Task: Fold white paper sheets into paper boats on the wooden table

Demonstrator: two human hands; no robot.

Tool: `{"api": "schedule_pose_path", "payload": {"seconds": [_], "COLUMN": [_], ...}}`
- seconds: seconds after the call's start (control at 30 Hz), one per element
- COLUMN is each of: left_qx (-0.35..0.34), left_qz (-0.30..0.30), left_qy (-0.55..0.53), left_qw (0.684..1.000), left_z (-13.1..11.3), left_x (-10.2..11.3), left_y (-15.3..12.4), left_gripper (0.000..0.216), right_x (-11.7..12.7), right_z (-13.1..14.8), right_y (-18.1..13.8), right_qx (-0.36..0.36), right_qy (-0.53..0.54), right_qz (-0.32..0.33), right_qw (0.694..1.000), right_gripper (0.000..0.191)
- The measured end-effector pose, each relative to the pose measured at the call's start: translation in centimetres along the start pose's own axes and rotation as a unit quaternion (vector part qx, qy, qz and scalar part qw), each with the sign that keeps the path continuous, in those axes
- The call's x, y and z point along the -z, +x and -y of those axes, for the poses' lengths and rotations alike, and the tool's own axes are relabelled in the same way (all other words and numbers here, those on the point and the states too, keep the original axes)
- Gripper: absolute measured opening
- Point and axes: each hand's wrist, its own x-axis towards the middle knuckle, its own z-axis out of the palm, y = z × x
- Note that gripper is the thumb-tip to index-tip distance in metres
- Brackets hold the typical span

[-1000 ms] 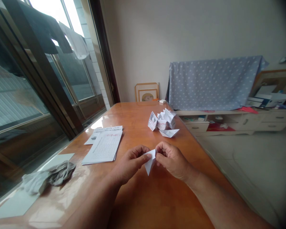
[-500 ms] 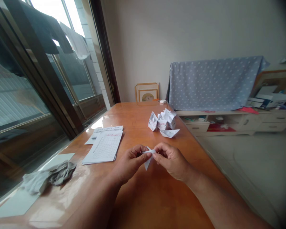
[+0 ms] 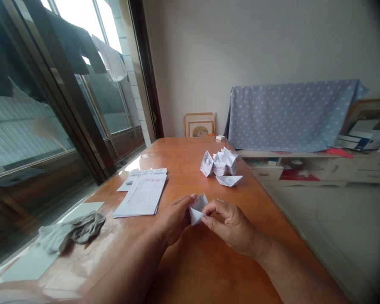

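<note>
Between my hands, just above the table, is a small folded paper [image 3: 196,214] with printed or written marks on its inner side, spread into a pocket. My left hand [image 3: 176,217] holds its left side. On the right edge, the thumb and forefinger of my right hand [image 3: 229,223] pinch it. Beyond my hands, a single paper boat [image 3: 229,180] lies near the table's right edge. Just behind it stand nested stacks of folded paper boats [image 3: 223,162], some with red marks.
A stack of printed sheets [image 3: 142,198] lies left of my hands, with a dark small object on the sheet behind. Nearer left, a crumpled grey cloth [image 3: 87,228] rests on pale paper. A small white box [image 3: 220,137] sits at the wooden table's [image 3: 183,158] far end.
The folded paper has been opened from a flat, pointed shape into a pocket. My left hand has shifted to its side, and my right hand has moved slightly lower. The view has shifted slightly.
</note>
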Motion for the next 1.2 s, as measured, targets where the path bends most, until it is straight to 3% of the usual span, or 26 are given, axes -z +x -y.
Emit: {"api": "schedule_pose_path", "payload": {"seconds": [0.27,0.43,0.6,0.77,1.0,1.2], "left_qx": [-0.036,-0.032,-0.08,-0.078,-0.055,-0.046], "left_qz": [0.04,0.043,0.068,0.069,-0.006,-0.027], "left_qy": [-0.031,0.002,0.05,0.057,-0.058,-0.091], "left_qw": [0.998,0.999,0.993,0.993,0.997,0.994], "left_z": [-0.3,-0.4,-0.5,-0.2,-0.1,-0.4], "left_x": [-0.7,-1.0,-1.4,-1.3,-0.5,-0.6], "left_y": [0.0,-0.5,-1.1,-0.8,0.1,0.1], "left_gripper": [0.034,0.046,0.034,0.031,0.027,0.027], "right_x": [-0.3,0.1,0.1,0.0,1.1,0.9], "right_z": [-1.0,-1.9,-2.4,-2.7,-1.3,-1.1], "right_y": [0.3,0.7,0.9,1.0,0.9,0.7], "right_qx": [-0.059,-0.083,-0.094,-0.107,-0.134,-0.143], "right_qy": [0.102,0.105,0.099,0.091,0.151,0.137], "right_qz": [-0.048,-0.091,-0.106,-0.125,-0.071,0.011], "right_qw": [0.992,0.987,0.985,0.982,0.977,0.98], "right_gripper": [0.015,0.021,0.024,0.024,0.026,0.019]}}
